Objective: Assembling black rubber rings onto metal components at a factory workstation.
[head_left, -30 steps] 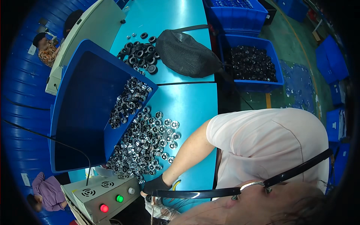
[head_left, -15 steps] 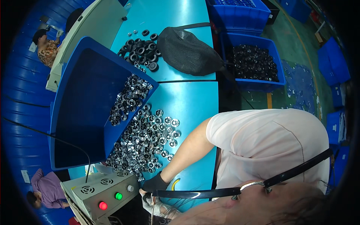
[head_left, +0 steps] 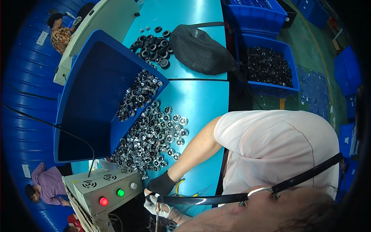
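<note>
Head view: R hand point(head_left: 159, 185) is just beside gloved L hand point(head_left: 159, 208), near control box point(head_left: 110, 188); can't tell grip. Shiny wheels point(head_left: 148, 135) lie well in from tabletop point(head_left: 206, 102) right edge; steady fingers prob. help.

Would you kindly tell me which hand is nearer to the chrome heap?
Right: the right hand, black-covered, is just below the chrome heap in the picture; the left hand, white-gloved, is lower down, farther from it.
</note>
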Available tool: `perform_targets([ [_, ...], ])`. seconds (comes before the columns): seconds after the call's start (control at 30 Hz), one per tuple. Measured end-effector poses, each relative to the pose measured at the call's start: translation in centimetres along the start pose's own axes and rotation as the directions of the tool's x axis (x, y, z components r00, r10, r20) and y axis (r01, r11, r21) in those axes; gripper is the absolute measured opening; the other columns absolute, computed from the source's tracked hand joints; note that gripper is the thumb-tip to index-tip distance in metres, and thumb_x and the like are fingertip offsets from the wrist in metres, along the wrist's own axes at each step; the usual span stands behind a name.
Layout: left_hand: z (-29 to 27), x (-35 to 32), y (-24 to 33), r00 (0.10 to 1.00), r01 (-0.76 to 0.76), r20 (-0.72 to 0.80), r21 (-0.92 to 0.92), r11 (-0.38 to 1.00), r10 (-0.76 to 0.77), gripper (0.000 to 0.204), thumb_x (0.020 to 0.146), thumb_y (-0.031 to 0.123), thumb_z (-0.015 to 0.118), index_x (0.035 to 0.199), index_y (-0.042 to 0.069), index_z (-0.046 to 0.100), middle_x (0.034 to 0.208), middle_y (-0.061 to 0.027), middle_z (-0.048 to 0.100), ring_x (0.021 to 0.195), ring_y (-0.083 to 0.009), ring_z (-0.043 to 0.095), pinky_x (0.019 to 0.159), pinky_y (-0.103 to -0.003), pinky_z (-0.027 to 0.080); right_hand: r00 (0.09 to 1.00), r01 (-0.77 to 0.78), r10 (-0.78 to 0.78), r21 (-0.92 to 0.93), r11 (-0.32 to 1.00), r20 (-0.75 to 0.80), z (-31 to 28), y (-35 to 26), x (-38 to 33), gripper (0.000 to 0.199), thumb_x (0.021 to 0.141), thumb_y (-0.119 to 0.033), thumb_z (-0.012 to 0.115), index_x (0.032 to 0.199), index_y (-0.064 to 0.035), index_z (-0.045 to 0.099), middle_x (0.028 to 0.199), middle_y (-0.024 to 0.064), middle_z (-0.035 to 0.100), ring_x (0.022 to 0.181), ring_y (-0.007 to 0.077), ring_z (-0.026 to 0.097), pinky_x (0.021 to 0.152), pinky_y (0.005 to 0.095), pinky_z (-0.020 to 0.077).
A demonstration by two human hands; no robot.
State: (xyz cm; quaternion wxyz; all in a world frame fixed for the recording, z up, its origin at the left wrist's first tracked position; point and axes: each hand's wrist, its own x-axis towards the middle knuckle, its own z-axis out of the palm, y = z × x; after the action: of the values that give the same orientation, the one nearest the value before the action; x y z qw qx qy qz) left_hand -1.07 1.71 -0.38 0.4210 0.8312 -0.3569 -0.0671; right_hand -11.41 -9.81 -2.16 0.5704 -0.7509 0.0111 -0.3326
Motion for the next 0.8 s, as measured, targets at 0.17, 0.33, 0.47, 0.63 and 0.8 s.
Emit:
perform_targets([
  [0.17, -0.3, 0.5, -0.3, 0.999, 0.023, 0.025, -0.035, 0.999, -0.023, 0.031, 0.083, 0.029, 0.065, 0.088, 0.000, 0.061, 0.068, -0.0106, 0.062, 0.055, -0.0155, 0.057, 0.050, -0.029, 0.046, 0.986, -0.158, 0.162, 0.108, 0.981, -0.030, -0.3, 0.6, 0.7, 0.037, 0.068, -0.011, 0.064, 0.102, 0.0000, 0.057, 0.086, 0.0160, 0.063, 0.079, 0.0255, 0.062, 0.067, 0.0337, 0.0484],
  [0.33, -0.1, 0.4, -1.7, 1.000, 0.003, 0.013, -0.064, 0.998, -0.002, 0.033, 0.082, 0.030, 0.066, 0.092, -0.001, 0.062, 0.073, -0.0117, 0.064, 0.059, -0.0177, 0.059, 0.053, -0.029, 0.047, 0.994, -0.111, 0.105, 0.180, 0.978, 0.039, 0.7, 2.4, 0.8, 0.039, 0.066, -0.009, 0.064, 0.103, -0.0004, 0.057, 0.087, 0.0153, 0.064, 0.080, 0.0243, 0.063, 0.067, 0.0333, 0.0491],
  [0.47, 0.7, 0.4, -3.6, 1.000, -0.002, -0.003, -0.083, 0.997, 0.002, 0.035, 0.082, 0.031, 0.066, 0.096, -0.001, 0.062, 0.076, -0.0127, 0.065, 0.062, -0.0195, 0.060, 0.056, -0.029, 0.048, 0.991, -0.080, 0.071, 0.078, 0.994, 0.112, 0.4, 2.4, 0.6, 0.040, 0.064, -0.010, 0.066, 0.102, -0.0002, 0.058, 0.086, 0.0150, 0.065, 0.078, 0.0243, 0.064, 0.066, 0.0332, 0.0492],
  [0.63, 2.1, 2.1, -10.0, 0.999, -0.029, -0.022, -0.281, 0.959, 0.023, 0.040, 0.081, 0.031, 0.067, 0.103, -0.002, 0.061, 0.087, -0.0153, 0.066, 0.071, -0.0232, 0.062, 0.063, -0.030, 0.050, 0.987, -0.154, 0.153, 0.017, 0.988, 0.037, 0.7, 1.8, 0.6, 0.035, 0.065, -0.010, 0.064, 0.098, -0.0009, 0.058, 0.086, 0.0145, 0.065, 0.077, 0.0241, 0.064, 0.065, 0.0330, 0.0489],
  [0.8, 0.9, 1.5, -3.6, 0.991, 0.088, 0.132, -0.473, 0.877, -0.028, 0.034, 0.085, 0.017, 0.060, 0.108, -0.006, 0.054, 0.099, -0.0167, 0.063, 0.076, -0.0180, 0.061, 0.065, -0.027, 0.051, 0.944, -0.330, 0.312, 0.343, 0.880, 0.108, -0.1, 0.1, 0.5, 0.029, 0.075, -0.017, 0.062, 0.098, 0.0007, 0.058, 0.088, 0.0134, 0.065, 0.083, 0.0211, 0.063, 0.071, 0.0315, 0.0500],
])
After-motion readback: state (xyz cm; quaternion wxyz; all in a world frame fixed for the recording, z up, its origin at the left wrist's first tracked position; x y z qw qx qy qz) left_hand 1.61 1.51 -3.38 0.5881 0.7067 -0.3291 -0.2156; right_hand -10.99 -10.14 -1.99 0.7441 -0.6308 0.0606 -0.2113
